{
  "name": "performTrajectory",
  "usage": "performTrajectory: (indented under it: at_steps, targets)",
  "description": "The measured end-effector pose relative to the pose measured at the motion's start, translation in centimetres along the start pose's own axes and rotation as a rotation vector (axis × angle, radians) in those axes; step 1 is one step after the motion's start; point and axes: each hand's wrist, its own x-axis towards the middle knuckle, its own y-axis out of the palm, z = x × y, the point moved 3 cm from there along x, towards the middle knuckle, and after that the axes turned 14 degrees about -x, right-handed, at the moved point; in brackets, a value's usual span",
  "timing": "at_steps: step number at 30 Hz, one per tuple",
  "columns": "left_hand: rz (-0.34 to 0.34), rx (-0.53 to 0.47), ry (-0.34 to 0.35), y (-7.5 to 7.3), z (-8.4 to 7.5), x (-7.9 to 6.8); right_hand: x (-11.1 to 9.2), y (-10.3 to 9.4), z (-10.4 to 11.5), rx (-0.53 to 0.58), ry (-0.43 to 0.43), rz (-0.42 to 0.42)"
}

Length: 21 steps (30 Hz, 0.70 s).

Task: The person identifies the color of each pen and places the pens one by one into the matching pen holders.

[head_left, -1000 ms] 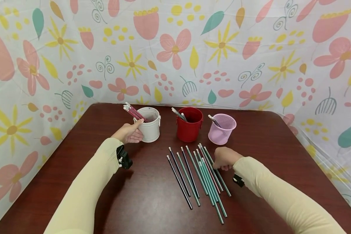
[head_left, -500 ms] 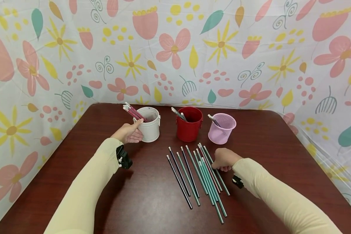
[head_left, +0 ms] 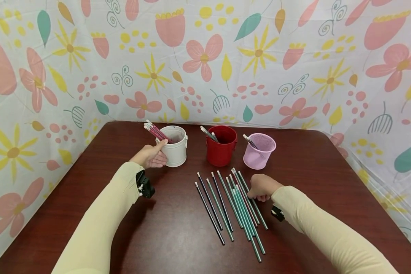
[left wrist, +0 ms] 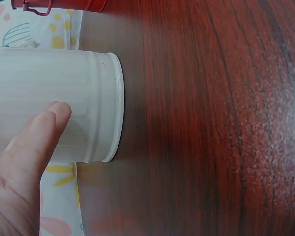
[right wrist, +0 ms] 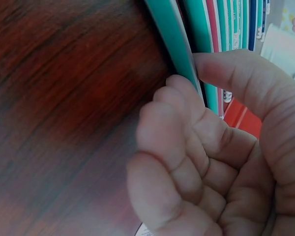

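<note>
Right hand [head_left: 264, 187] pinches green pencil [right wrist: 173, 39], near end creeping toward 9 o'clock: likely secured. Left hand [head_left: 152, 155] straight-fingered against white bucket [head_left: 177, 154].

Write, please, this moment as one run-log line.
left hand: touching white bucket | right hand: pinching green pencil | loose pencils: on table | red bucket, pink cup: beyond pencils

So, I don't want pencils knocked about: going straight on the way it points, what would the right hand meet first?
Just beyond the pinched green pencil, the right hand would likely meet the neighbouring green pencil first, though whether it would touch or pass over is hard to judge.
</note>
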Motion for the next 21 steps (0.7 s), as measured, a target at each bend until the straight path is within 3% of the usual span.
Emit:
performTrajectory:
  at_steps: [12, 21]
  targets:
    - [0.011, -0.001, 0.009, 0.0, 0.2, 0.1, 0.0, 0.0, -0.1, -0.005, 0.005, -0.026]
    - [0.001, -0.014, 0.006, 0.1, 0.1, 0.4, -0.5, -1.7, 0.0, -0.011, -0.032, -0.090]
